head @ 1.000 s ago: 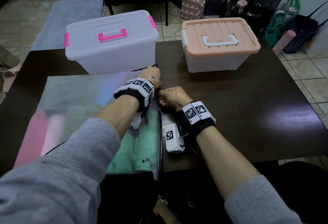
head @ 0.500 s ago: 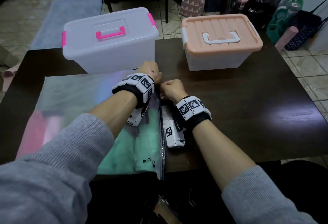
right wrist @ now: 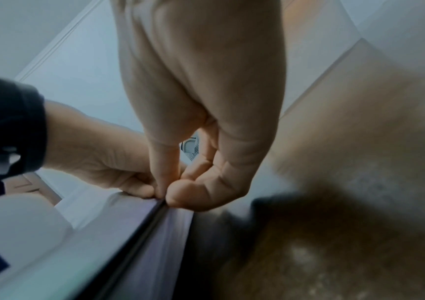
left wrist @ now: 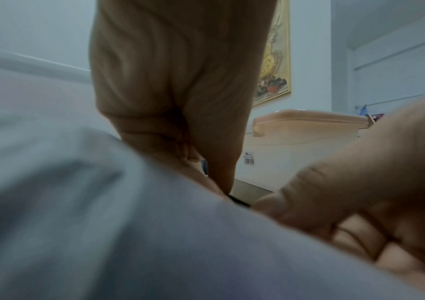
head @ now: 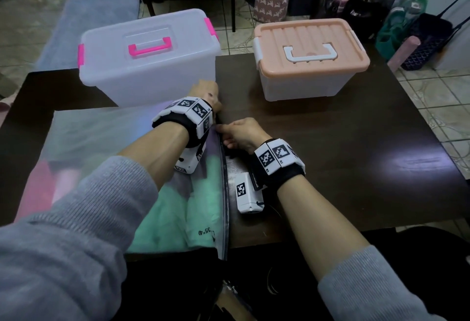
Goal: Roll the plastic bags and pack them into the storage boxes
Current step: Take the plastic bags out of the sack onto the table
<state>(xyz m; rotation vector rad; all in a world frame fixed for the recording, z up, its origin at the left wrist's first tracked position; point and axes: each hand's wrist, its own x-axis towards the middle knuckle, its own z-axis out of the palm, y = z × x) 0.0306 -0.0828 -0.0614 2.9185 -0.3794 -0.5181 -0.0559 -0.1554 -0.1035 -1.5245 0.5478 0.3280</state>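
- The plastic bag (head: pixel 106 147) lies flat on the desk (head: pixel 343 147), covering its left half. Its near edge reaches the desk's front edge, and its far edge touches the base of the clear box.
- The left hand (head: pixel 206 91) grips the far right corner of the bag. In the right-wrist view, its fingers (right wrist: pixel 139 187) are curled down onto the top of the edge.
- The right hand (head: pixel 241 133) pinches the same edge just nearer the person. Thumb and forefinger close on the dark zip strip (right wrist: pixel 139 233) that runs along the bag's right side.
- Judged purpose: both hands sit close together on one edge either to press the zip closure or to start the first tight turn of the roll. The frames do not show which.
- The bag is large, translucent and frosted, with a faint iridescent sheen. Pink and mint-green shapes show through it, and small printed lettering appears near its front right corner.
- The clear box (head: pixel 147 58), with pink handle and latches, stands at the far left. The peach-lidded box (head: pixel 310 58) stands at the far right, well apart from the bag. Both lids are on, so packing is judged not yet begun.
- The right half of the desk gives room for rolling.
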